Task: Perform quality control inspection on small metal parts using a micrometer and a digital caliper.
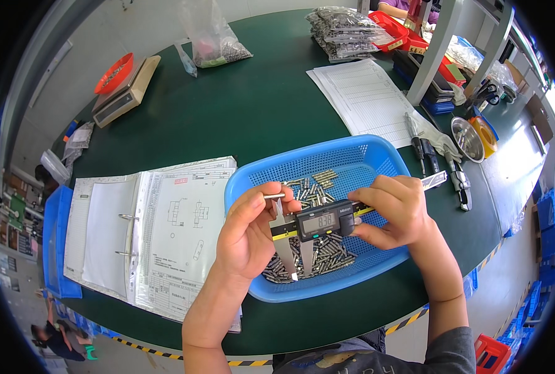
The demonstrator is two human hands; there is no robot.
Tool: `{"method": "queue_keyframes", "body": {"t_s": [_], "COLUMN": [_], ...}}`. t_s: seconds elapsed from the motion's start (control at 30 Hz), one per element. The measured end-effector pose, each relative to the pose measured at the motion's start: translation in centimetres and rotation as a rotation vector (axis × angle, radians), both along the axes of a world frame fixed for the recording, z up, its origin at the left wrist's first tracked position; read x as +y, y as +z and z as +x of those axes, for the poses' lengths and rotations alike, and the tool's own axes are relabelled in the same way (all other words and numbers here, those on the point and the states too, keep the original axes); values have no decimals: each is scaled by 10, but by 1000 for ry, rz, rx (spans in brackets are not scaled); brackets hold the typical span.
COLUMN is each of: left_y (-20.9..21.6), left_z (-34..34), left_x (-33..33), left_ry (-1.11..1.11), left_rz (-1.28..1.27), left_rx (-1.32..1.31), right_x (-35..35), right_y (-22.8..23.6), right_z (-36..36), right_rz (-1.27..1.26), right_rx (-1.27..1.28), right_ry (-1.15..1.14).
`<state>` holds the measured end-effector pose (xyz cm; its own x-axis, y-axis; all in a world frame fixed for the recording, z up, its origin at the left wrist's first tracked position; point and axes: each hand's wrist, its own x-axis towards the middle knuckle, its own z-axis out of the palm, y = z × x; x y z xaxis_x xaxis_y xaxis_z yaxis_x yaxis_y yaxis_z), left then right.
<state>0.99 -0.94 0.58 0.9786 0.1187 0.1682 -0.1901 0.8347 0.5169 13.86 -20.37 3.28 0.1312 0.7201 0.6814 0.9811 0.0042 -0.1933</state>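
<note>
While the left hand [246, 230] is pinching a small metal pin [274, 196] over the left side of the blue basket [377, 156], the right hand [397, 209] is clamping its fingers on a digital caliper [324, 222] above the basket's middle; any slackening pinch would be risking a drop, probably losing the pin among loose metal parts [333, 252] inside the basket.

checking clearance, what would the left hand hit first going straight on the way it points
Probably the far wall of the blue basket, as the left hand points forward and somewhat right; depth is unclear, so it might pass above it.
</note>
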Motion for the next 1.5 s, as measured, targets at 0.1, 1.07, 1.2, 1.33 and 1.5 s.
{"method": "queue_keyframes", "body": {"t_s": [0.1, 1.07, 1.2, 1.33, 1.5], "left_y": [1, 0, -2, 6, 6], "left_z": [0, 1, 0, 0, -1], "left_x": [0, 1, 1, -1, 2], "left_ry": [-10, -6, -3, -3, -48], "left_rz": [-7, 17, 34, 42, 2], "left_rx": [-7, -4, -17, 35, 85], "right_x": [0, 0, -1, -2, -2], "right_y": [0, 3, 4, 6, 5], "right_z": [0, -2, -2, -3, -4], "right_rz": [1, -32, -45, -61, -78], "right_rx": [2, 58, 59, 51, 44], "right_ry": [0, 39, 43, 39, 27]}}
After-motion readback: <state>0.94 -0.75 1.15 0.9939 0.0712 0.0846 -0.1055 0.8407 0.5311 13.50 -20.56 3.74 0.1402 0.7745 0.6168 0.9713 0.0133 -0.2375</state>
